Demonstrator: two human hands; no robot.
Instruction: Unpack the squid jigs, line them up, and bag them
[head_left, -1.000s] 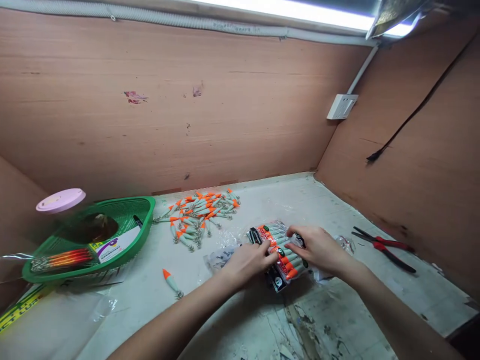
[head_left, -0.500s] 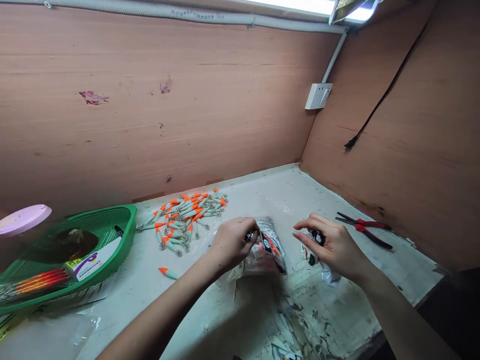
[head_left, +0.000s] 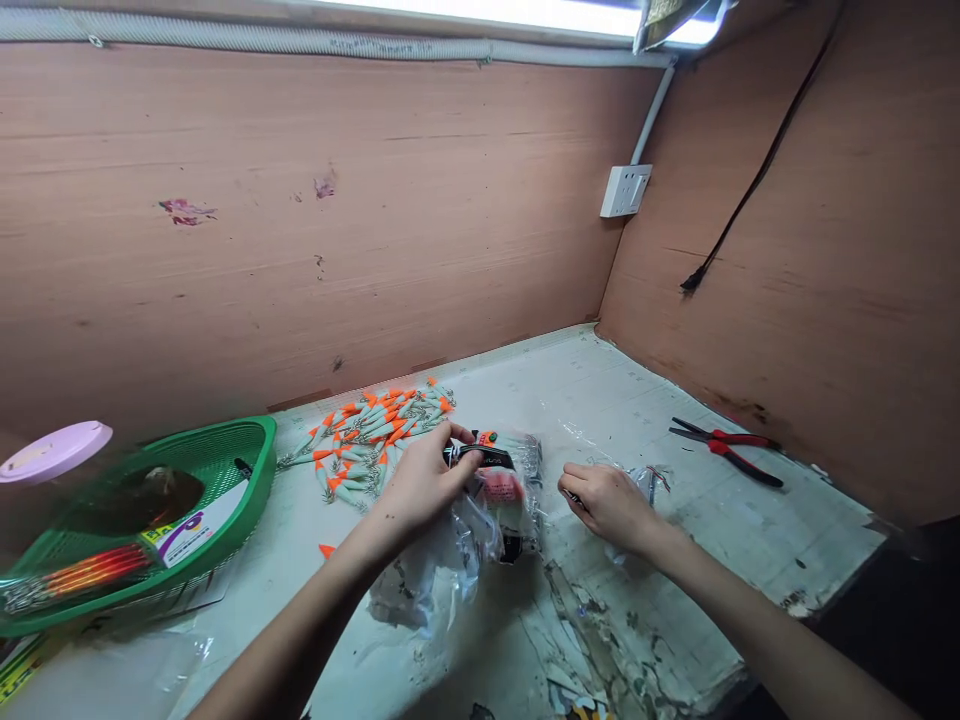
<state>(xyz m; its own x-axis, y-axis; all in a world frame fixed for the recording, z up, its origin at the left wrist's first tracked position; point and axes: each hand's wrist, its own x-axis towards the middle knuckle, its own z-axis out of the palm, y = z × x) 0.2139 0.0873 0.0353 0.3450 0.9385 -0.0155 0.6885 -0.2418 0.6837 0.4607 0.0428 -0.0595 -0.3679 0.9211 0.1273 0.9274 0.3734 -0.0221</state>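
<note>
A worn, paint-flecked white worktable [head_left: 675, 560] carries a green plastic mesh basket [head_left: 225, 450] at its left edge. Behind the hands lies a heap of orange-tipped pale squid-jig lures [head_left: 367, 435]. The left hand [head_left: 424, 480] is closed around a clear plastic packet of orange-and-white lures with a black header card [head_left: 499, 480], lifting it just above the table's middle. The right hand [head_left: 607, 500] rests just beside it, fingers curled narrowly on crumpled clear plastic [head_left: 645, 480]. Red-handled pliers [head_left: 724, 450] lie well apart, near the right wall.
</note>
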